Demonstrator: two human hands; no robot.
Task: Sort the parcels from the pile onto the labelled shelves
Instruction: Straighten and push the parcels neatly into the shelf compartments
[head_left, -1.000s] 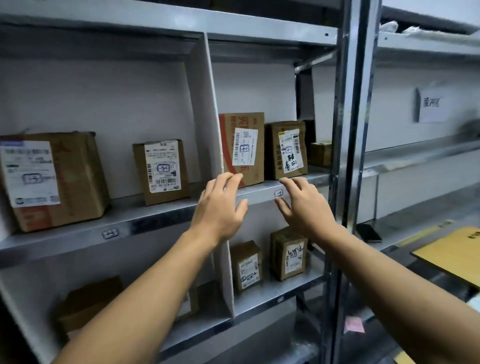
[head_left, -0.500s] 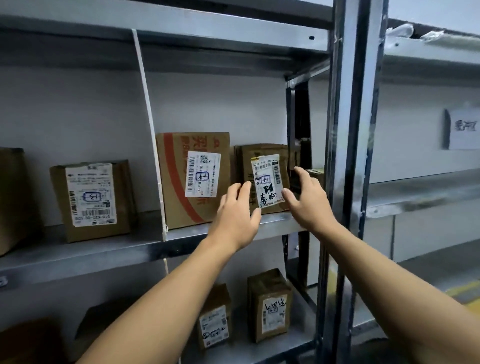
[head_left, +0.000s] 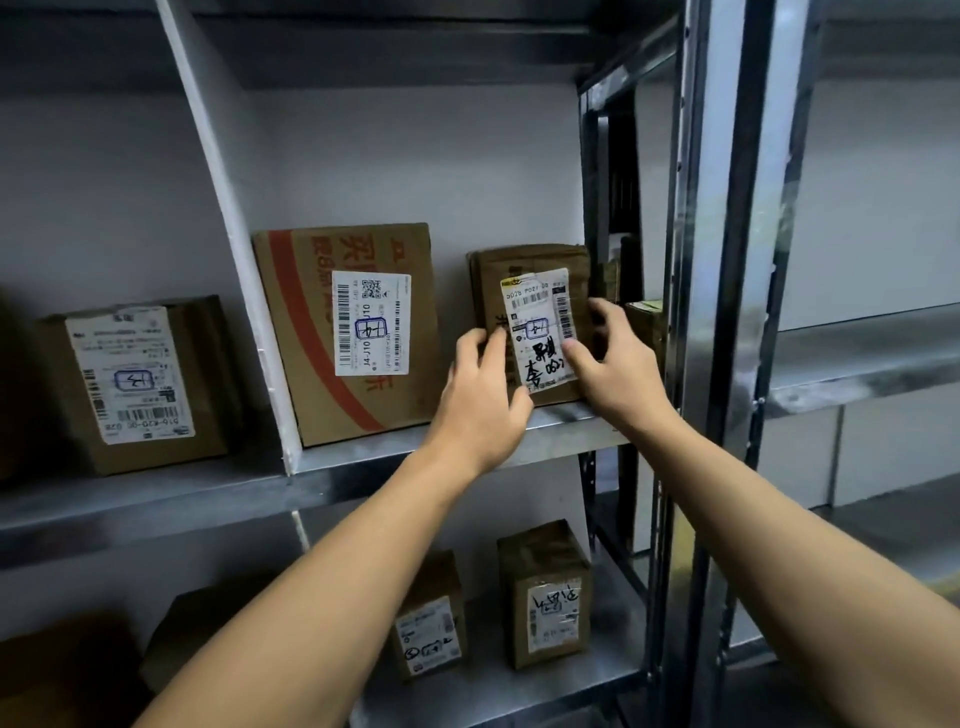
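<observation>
A small brown parcel (head_left: 530, 267) with a white label and black handwriting stands upright on the middle metal shelf (head_left: 363, 470), at the right end of its compartment. Both hands are on it. My left hand (head_left: 483, 400) grips its left edge, thumb low on the front. My right hand (head_left: 615, 364) grips its right edge, thumb pressed on the label. To its left stands a larger box with an orange stripe (head_left: 415, 260), apart from it.
A white divider (head_left: 234, 234) separates this compartment from the one holding a labelled parcel (head_left: 135, 384). Two small parcels (head_left: 431, 613) (head_left: 545, 592) stand on the shelf below. A small box (head_left: 644, 322) sits behind my right hand. Steel uprights (head_left: 701, 312) stand close on the right.
The view has moved closer to the shelf. Both hands rose from the shelf edge to the handwritten parcel and closed on its two sides.
</observation>
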